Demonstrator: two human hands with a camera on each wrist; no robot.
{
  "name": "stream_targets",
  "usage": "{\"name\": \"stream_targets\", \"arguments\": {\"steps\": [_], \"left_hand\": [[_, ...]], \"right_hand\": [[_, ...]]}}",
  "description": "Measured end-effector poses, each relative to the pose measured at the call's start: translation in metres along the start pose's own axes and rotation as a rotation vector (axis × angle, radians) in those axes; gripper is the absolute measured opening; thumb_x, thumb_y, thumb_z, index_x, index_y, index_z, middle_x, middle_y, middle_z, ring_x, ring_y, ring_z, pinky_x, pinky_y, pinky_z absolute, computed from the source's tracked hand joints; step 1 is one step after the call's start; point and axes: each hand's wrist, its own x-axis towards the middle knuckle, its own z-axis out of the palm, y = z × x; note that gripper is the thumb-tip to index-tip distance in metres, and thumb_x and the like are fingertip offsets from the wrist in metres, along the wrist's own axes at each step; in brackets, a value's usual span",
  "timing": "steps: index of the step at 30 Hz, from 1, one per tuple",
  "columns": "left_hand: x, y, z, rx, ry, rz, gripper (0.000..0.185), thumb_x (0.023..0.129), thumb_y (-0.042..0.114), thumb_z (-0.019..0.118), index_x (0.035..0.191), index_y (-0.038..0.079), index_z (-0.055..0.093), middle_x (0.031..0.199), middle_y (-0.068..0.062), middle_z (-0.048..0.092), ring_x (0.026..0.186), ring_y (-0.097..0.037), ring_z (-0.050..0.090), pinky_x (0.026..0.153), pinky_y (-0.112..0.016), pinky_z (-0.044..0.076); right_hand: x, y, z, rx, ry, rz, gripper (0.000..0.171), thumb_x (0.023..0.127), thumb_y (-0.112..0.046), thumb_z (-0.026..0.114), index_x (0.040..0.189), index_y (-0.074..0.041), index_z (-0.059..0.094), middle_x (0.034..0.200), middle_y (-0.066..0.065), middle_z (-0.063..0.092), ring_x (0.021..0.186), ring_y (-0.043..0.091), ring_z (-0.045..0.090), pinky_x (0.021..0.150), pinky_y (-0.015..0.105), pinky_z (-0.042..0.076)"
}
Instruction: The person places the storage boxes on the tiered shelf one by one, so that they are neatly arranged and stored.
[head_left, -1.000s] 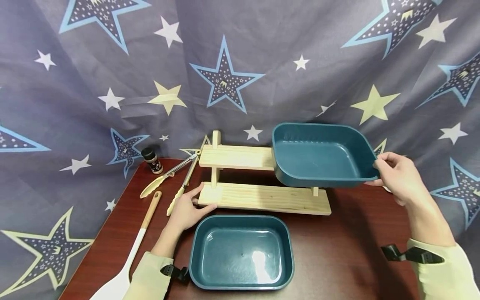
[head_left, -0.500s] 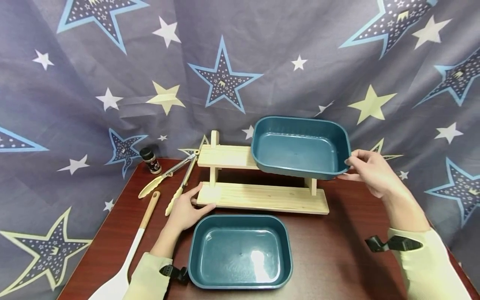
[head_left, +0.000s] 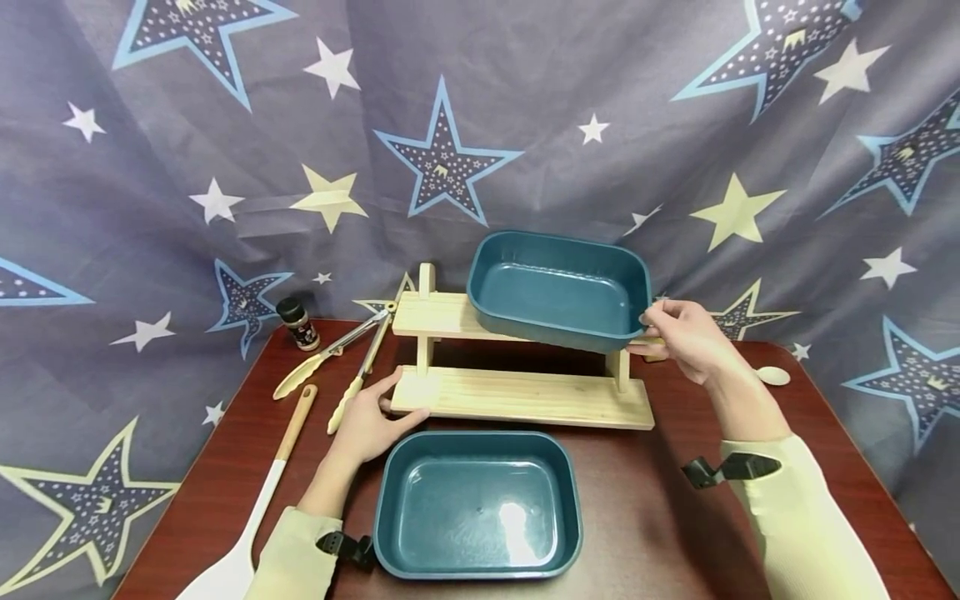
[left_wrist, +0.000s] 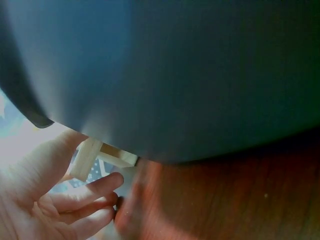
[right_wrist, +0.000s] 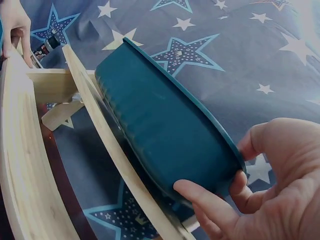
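Observation:
A two-tier wooden rack (head_left: 525,396) stands near the back of the table. My left hand (head_left: 369,423) holds the left end of its lower board, thumb at the front edge. My right hand (head_left: 693,342) pinches the right corner of a dark teal rectangular bin (head_left: 555,296), thumb at the rim and fingers underneath. This bin is tilted, over the upper board (head_left: 435,315), which it partly hides. The right wrist view shows the bin's outer side (right_wrist: 160,110) close along the board. A matching bin (head_left: 480,508) sits before the rack and fills much of the left wrist view.
Left of the rack lie tongs (head_left: 330,354) with cream tips and a white turner (head_left: 262,500) with a wooden handle. A black-capped seasoning jar (head_left: 298,323) stands behind them. A pale spoon (head_left: 773,376) lies at the right. A star-patterned curtain (head_left: 540,125) hangs behind.
My right hand has carried the teal bin leftward, from the rack's right end to farther over its upper board. The left hand keeps its place on the rack.

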Motion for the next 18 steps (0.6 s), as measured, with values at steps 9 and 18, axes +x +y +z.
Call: {"name": "stream_targets", "arguments": {"steps": [9,18], "left_hand": [[-0.001,0.002,-0.001,-0.004,-0.004,0.008,0.093,0.085,0.039,0.091,0.160,0.004,0.048,0.066,-0.005,0.072,0.050,-0.007,0.050,0.059,-0.027,0.044],[-0.002,0.004,-0.001,-0.012,0.001,0.009,0.093,0.084,0.038,0.091,0.159,0.005,0.048,0.068,-0.004,0.074,0.056,-0.008,0.056,0.065,-0.028,0.048]], "right_hand": [[0.009,0.002,0.016,0.003,-0.026,0.019,0.024,0.103,-0.008,0.040,0.112,0.011,0.051,0.103,0.008,0.069,0.083,0.007,0.078,0.085,0.032,0.063],[0.013,0.005,0.026,0.098,-0.055,0.005,0.018,0.101,-0.003,0.041,0.108,0.011,0.051,0.098,0.005,0.071,0.087,0.007,0.076,0.085,0.034,0.064]]}}
